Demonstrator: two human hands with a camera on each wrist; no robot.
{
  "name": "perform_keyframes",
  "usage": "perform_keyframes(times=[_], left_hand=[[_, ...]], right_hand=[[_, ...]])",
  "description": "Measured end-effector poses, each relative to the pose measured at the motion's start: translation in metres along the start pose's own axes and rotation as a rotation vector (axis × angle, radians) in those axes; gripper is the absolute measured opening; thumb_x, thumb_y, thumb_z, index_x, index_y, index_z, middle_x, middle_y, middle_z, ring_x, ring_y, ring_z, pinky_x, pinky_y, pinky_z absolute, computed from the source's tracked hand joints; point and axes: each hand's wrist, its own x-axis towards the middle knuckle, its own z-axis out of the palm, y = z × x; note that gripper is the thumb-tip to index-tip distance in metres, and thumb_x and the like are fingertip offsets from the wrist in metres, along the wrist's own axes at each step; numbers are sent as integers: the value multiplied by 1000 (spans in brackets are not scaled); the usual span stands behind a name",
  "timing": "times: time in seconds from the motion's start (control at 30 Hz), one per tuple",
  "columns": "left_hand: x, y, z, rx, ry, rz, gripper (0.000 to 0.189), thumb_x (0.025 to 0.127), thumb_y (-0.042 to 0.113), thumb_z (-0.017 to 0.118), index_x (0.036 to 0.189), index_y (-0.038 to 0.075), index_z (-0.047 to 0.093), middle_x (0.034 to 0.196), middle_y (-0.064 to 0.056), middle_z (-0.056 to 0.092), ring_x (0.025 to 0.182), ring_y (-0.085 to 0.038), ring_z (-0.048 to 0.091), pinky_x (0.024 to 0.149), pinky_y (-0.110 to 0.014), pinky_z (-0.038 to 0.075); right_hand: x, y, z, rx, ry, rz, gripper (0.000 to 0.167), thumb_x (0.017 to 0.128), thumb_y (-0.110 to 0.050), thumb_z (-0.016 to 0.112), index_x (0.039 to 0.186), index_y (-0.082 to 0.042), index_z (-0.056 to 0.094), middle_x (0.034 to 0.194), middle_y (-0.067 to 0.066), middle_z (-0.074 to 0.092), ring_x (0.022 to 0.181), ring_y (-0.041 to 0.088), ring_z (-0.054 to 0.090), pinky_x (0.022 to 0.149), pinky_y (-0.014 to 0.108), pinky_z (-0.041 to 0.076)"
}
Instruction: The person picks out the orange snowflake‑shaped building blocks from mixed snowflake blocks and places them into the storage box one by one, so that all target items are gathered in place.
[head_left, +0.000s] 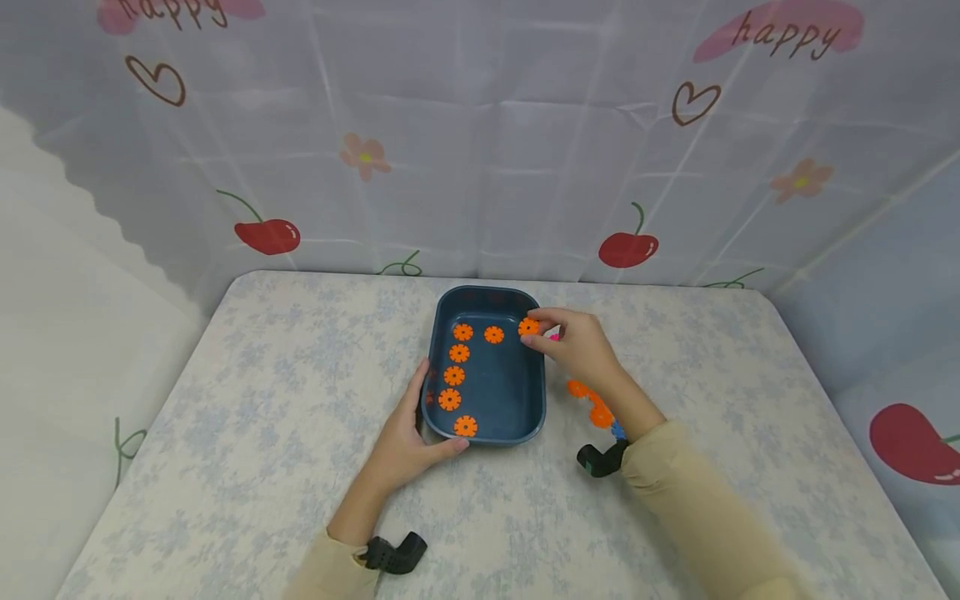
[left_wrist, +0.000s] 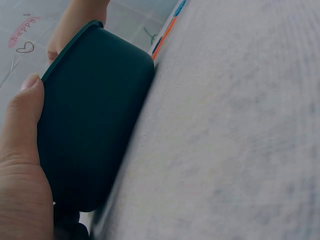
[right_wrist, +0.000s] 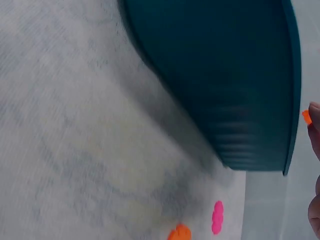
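Note:
A dark blue rectangular tray [head_left: 507, 400] sits on the table with several orange notched discs inside. Most of these discs [head_left: 454, 376] form a column along its left side; one lies near the far end's middle and one near the front. My left hand [head_left: 401, 442] grips the tray's near-left corner, thumb on the front rim and fingers along the left side. Over the far right rim, my right hand [head_left: 577, 337] pinches another orange notched disc [head_left: 528, 327] between thumb and fingers. The right wrist view catches only that disc's edge [right_wrist: 306, 117] beside the fingertips.
Right of the tray, loose orange pieces [head_left: 600, 414] and a blue piece [head_left: 618, 430] lie partly under the right forearm. A pink piece [right_wrist: 217, 217] lies on the table near the tray's far right corner. A printed curtain [head_left: 480, 167] hangs behind the table's far edge.

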Motion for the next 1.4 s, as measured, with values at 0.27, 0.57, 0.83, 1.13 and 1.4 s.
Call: perform_keyframes(times=[0.27, 0.57, 0.83, 1.13, 1.4], left_hand=[[2, -1, 0, -9, -2, -10, 120, 74, 42, 87, 160, 35, 5, 166, 12, 8, 154, -19, 16, 121, -56, 23], [2, -1, -1, -9, -3, -8, 120, 74, 42, 88, 161, 33, 5, 166, 11, 9, 153, -19, 17, 121, -55, 24], [1, -1, -1, -7, -3, -18, 120, 73, 43, 88, 160, 35, 5, 166, 12, 9, 153, -19, 17, 121, -56, 24], [1, 0, 0, -18, -9, -17, 120, 73, 43, 88, 161, 34, 5, 166, 12, 9, 154, -19, 16, 121, -56, 23], [0, 2, -1, -17, -10, -30, 121, 73, 43, 88, 161, 34, 5, 166, 12, 9, 154, -20, 16, 121, -57, 23]], right_hand=[[11, -12, 19, -107, -61, -43, 43, 89, -33, 75, 127, -12, 68, 88, -3, 70, 57, 17, 48, 54, 28, 43], [18, -21, 38, -352, -115, -89, 40, 88, -33, 76, 123, -16, 71, 88, -2, 70, 77, 15, 55, 62, 26, 47], [23, -22, 50, -444, -140, -143, 39, 85, -34, 79, 118, -15, 74, 80, -5, 71, 79, 17, 46, 71, 32, 33], [23, -22, 54, -460, -187, -130, 34, 85, -36, 79, 112, -16, 77, 67, -8, 63, 75, 18, 42, 73, 37, 26], [24, -22, 56, -488, -200, -127, 29, 84, -37, 80, 105, -17, 79, 81, -4, 73, 75, 18, 43, 74, 37, 27]])
